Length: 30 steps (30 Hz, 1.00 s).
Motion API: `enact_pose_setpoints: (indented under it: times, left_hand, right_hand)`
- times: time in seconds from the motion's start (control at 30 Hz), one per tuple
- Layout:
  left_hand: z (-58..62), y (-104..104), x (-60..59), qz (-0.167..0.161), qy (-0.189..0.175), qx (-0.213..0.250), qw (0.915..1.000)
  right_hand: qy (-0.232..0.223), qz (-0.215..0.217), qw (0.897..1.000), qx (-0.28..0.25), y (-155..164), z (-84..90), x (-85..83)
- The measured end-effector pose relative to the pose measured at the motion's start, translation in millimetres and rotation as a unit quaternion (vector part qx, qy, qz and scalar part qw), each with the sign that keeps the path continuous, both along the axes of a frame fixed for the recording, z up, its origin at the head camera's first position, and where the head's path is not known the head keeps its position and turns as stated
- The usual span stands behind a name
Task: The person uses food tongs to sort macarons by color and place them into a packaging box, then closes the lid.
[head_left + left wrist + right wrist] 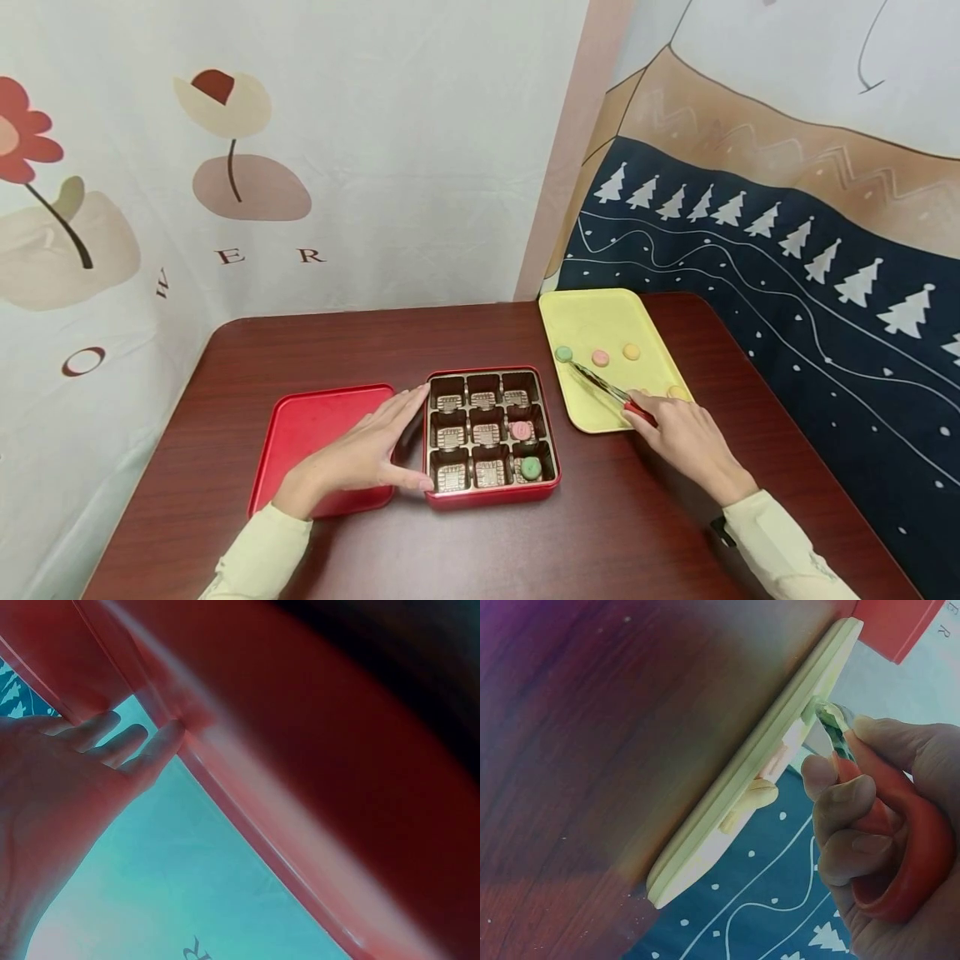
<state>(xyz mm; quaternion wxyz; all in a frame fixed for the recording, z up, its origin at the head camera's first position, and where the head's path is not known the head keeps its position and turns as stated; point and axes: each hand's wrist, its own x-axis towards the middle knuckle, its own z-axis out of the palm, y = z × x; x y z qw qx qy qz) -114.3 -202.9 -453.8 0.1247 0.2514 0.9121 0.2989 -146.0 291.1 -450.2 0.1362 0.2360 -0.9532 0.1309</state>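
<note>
My right hand (686, 437) grips small tongs (904, 855) by their red handle. Their metal tips reach a green macaron (564, 354) at the left of the yellow tray (592, 312); whether they pinch it I cannot tell. A pink macaron (600, 358) and a yellow macaron (632, 352) lie to its right, and more yellow shows by the hand, partly hidden. With fingers extended, my left hand (367, 454) touches the left side of the red box (491, 500). In the box's gold-brown divided insert, a pink macaron (521, 430) sits middle right and a green macaron (531, 468) front right.
A flat red lid (307, 442) lies left of the box, partly under my left hand and forearm. The brown wooden table (360, 342) meets a white printed curtain (420, 167) at the back. A dark blue curtain with white trees (750, 283) hangs along the right.
</note>
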Motion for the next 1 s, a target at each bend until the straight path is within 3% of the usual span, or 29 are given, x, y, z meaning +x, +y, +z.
enact_pose_setpoints:
  times: [0.67, 1.0]
  left_hand:
    - [-4.1, -1.0, 2.0, 0.007, -0.009, 0.002, 0.9999]
    - [-3.0, -0.8, 0.6, 0.006, -0.006, -0.003, 1.0000]
  right_hand:
    - [0.042, 0.061, 0.996, -0.039, -30.9, 29.5, 21.6]
    - [0.012, 0.092, 0.995, -0.042, -52.7, 36.2, 43.6]
